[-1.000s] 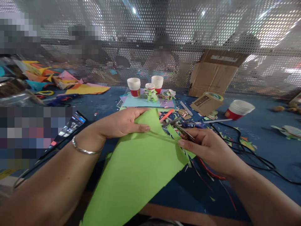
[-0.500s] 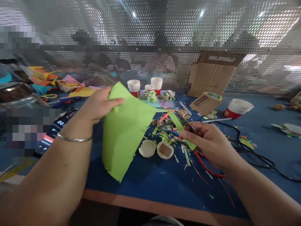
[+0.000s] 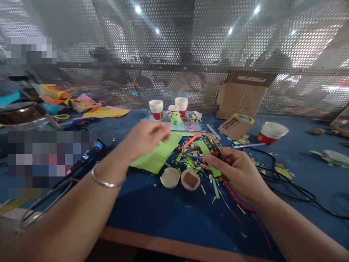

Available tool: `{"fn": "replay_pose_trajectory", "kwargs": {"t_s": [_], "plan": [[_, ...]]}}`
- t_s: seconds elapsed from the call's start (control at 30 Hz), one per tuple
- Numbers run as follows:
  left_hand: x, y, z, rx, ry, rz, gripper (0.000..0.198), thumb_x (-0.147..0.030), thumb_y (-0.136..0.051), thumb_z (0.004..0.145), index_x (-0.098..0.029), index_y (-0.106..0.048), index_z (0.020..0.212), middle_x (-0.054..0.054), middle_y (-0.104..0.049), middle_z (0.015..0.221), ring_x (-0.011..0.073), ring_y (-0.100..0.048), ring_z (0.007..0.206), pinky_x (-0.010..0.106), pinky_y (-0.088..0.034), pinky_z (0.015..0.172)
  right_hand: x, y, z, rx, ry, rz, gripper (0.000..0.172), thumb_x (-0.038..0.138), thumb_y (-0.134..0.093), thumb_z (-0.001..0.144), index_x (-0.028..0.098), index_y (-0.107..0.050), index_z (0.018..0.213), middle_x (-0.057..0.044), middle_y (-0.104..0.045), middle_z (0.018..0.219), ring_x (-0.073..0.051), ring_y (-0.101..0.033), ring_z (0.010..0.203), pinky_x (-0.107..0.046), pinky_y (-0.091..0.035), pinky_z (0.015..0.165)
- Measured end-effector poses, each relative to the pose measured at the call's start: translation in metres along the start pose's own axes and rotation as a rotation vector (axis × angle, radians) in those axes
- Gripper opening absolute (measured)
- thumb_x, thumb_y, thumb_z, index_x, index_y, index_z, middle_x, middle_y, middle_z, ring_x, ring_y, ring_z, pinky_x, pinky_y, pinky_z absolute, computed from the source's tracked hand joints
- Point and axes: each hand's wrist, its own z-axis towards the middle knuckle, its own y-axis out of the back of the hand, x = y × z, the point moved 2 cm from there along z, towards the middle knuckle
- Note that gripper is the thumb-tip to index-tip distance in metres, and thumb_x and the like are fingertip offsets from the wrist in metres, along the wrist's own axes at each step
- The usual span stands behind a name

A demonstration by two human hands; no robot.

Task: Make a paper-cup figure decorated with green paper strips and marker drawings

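My right hand (image 3: 238, 169) grips scissors, their metal blades (image 3: 216, 148) pointing up and away from me. A green paper strip (image 3: 205, 151) is pinched in the same hand, beside the blades. My left hand (image 3: 148, 140), smeared by motion, hovers over a larger green paper sheet (image 3: 155, 160) on the table. Whether its fingers still touch the sheet I cannot tell. Between the hands, near me, are two small pale paper cup bases (image 3: 170, 177); the right one has a brown cardboard square (image 3: 190, 179) in it. Green and white paper scraps (image 3: 191, 163) lie behind them.
Stacked paper cups (image 3: 156, 109) and small green-legged paper figures (image 3: 176, 115) stand at the back. A cardboard box (image 3: 240, 98) leans on the perforated screen. More cups (image 3: 272, 131) and black cable (image 3: 294, 189) lie right; coloured paper (image 3: 106, 111) and a phone (image 3: 85, 156) lie left.
The large green sheet has gone from upright in my left hand to lying on the table farther back. My left hand has moved right. My right hand keeps the scissors and strip.
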Motion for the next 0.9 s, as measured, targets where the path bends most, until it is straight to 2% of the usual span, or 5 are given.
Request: {"fn": "replay_pose_trajectory", "kwargs": {"t_s": [0.1,0.2,0.33,0.67,0.9], "plan": [[-0.008,-0.047,-0.013,0.386,0.038,-0.271,0.039,-0.055,-0.064,0.093,-0.019,-0.076,0.101,0.010,-0.078,0.102,0.0215,-0.072,0.095,0.030,-0.054,0.079,-0.001,-0.006,-0.002,0.011,-0.006,0.057,0.031,0.045,-0.084,0.079,0.019,-0.068,0.074,0.002,-0.055,0.070,-0.010,-0.042,0.060,-0.024,-0.031,0.051],[-0.008,-0.070,-0.015,0.363,-0.008,-0.546,0.035,-0.051,-0.069,0.092,-0.017,-0.075,0.092,0.006,-0.076,0.095,0.0139,-0.069,0.087,0.026,-0.053,0.083,-0.004,-0.011,-0.003,0.061,-0.047,0.044,0.028,0.045,-0.083,0.080,0.020,-0.071,0.079,0.002,-0.060,0.071,-0.010,-0.042,0.057,-0.024,-0.032,0.049],[-0.007,-0.075,-0.012,0.296,0.047,-0.707,0.030,-0.040,-0.086,0.077,-0.014,-0.075,0.088,0.003,-0.072,0.082,0.0109,-0.065,0.073,0.026,-0.054,0.077,-0.003,-0.014,-0.004,0.112,-0.022,-0.083,0.028,0.046,-0.080,0.083,0.020,-0.072,0.078,0.004,-0.053,0.060,-0.009,-0.040,0.052,-0.025,-0.029,0.047],[0.003,-0.076,-0.010,0.211,0.229,-0.836,0.023,-0.028,-0.088,0.074,-0.013,-0.071,0.076,0.001,-0.071,0.073,0.0094,-0.065,0.064,0.025,-0.055,0.069,-0.005,-0.005,-0.004,-0.069,0.102,-0.154,0.023,0.045,-0.071,0.093,0.022,-0.075,0.093,0.002,-0.061,0.065,-0.011,-0.053,0.058,-0.023,-0.042,0.054],[0.001,-0.079,-0.014,0.236,0.249,-0.870,0.016,-0.017,-0.084,0.078,-0.012,-0.069,0.075,0.000,-0.069,0.068,0.0064,-0.063,0.054,0.018,-0.051,0.056,-0.002,-0.008,-0.004,-0.037,0.228,-0.263,0.016,0.032,-0.073,0.090,0.023,-0.075,0.103,-0.001,-0.074,0.085,-0.014,-0.065,0.071,-0.024,-0.052,0.064]]}}
